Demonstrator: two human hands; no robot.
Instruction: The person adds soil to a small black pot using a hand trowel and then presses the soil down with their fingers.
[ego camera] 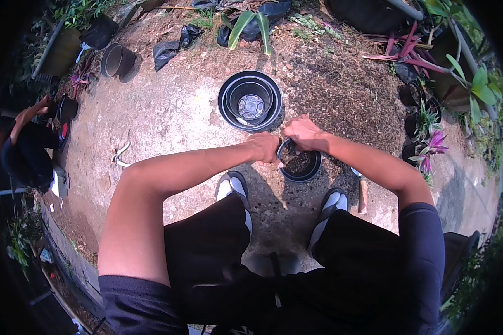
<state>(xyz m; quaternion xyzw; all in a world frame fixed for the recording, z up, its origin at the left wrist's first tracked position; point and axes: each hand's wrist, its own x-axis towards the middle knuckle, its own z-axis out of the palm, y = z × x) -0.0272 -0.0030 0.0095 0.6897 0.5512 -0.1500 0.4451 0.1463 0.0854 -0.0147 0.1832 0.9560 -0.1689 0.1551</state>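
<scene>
A round black plastic plant pot (pixel 300 180) with dark soil in the bottom stands between my feet, a little beyond them. My left hand (pixel 265 147) grips its left rim, with the thumb reaching over the edge. At the far rim my right hand (pixel 302 132) is closed, fingers partly hidden behind the knuckles. Just beyond my hands sits a nested stack of black pots (pixel 222 102), the innermost showing its slotted base. A hand trowel with a wooden handle (pixel 363 196) lies right of my right foot, its blade partly covered by my forearm.
Loose dark soil with dry plant bits (pixel 348 100) covers the concrete at the right. A tipped black pot (pixel 118 60) and black plastic bags (pixel 166 54) lie farther off. Potted plants with purple leaves (pixel 436 144) line the right side. Another person (pixel 27 146) sits at far left.
</scene>
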